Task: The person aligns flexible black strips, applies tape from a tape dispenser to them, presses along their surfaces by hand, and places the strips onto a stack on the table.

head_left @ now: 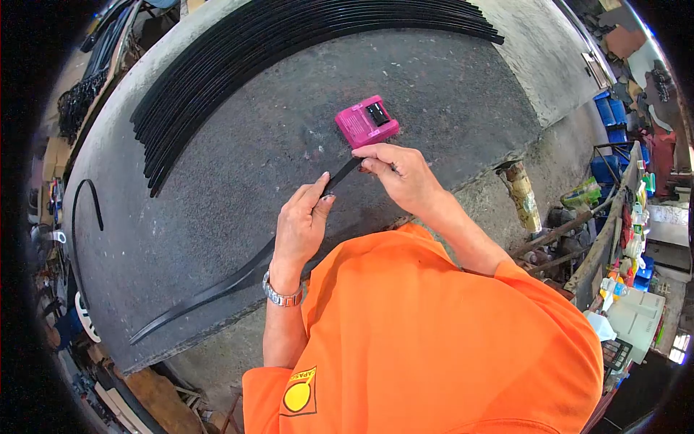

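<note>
A long black strap [210,293] runs from the lower left of the tabletop up between my two hands. My left hand [300,220] is closed on it, thumb and fingers pinching it a short way below its upper end. At that upper end my right hand [405,177] holds the strap between thumb and forefinger. Just beyond my right fingertips lies a pink plastic device [365,121] with a black insert in its top. The strap's far tail rests on the dark table mat [210,224].
Many black straps [289,40] lie side by side in a wide curve at the back. A single curved black strip [75,231] is at the left edge. A worn roll [519,195] stands by the table's right side; shelves with bottles and blue bins [611,108] are beyond.
</note>
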The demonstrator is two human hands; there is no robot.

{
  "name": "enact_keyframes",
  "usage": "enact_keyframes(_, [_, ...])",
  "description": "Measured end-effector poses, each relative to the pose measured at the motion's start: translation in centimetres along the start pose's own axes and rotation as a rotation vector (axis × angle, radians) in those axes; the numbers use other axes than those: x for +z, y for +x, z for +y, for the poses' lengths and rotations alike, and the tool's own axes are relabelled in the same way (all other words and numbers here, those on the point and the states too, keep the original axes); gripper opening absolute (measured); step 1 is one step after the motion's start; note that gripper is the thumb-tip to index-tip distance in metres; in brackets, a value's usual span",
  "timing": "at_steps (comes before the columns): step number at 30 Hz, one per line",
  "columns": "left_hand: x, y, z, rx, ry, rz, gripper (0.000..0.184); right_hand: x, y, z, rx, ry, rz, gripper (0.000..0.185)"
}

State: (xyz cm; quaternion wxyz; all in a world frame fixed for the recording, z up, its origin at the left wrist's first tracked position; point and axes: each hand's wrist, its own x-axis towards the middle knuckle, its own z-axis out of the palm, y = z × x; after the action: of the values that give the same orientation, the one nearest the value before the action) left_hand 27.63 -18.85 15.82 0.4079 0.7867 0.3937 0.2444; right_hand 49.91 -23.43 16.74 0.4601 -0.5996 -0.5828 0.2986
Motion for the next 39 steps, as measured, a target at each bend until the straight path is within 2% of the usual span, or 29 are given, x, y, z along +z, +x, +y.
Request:
enact_keyframes(9, [-0.1,0.1,0.2,-0.038,-0.029,-0.031,0.033,-0.1,0.0,-0.3,0.091,0.007,-0.024,0.023])
enact_keyframes(12, [0.6,0.1,-0.7,0.092,0.024,0.05,0.035,-0.2,0.2,-0.9,0.077,-0.068,-0.029,0.025])
enact_keyframes(16, [0.5,0.2,-0.9,0.066,-0.02,0.045,0.043,0.3,-0.2,-0.3,0.046,-0.036,-0.012,0.027])
enact_keyframes(20, [0.3,0.8,-0.1,0.081,-0.161,0.052,0.048,0.3,-0.3,0.2,0.07,0.049,-0.072,0.027])
enact_keyframes(26, [1.2,1.7,0.1,0.111,-0.129,0.134,0.047,0.6,-0.3,0.8,0.21,0.382,0.02,0.045])
enact_keyframes(27, [1.2,1.8,0.0,0.117,-0.123,0.145,0.048,0.4,-0.4,1.4,0.204,0.34,-0.003,0.048])
enact_keyframes(34, [1.7,1.5,0.7,0.133,-0.05,0.173,0.045,0.9,-0.6,2.6,0.178,0.409,0.001,0.04])
enact_keyframes(36, [2.1,1.6,0.9,0.13,-0.073,0.193,0.046,1.3,-0.7,2.9,0.175,0.352,0.057,0.041])
enact_keyframes(39, [2.5,1.6,1.1,0.127,-0.05,0.198,0.044,1.6,-1.0,4.1,0.199,0.441,0.017,0.043])
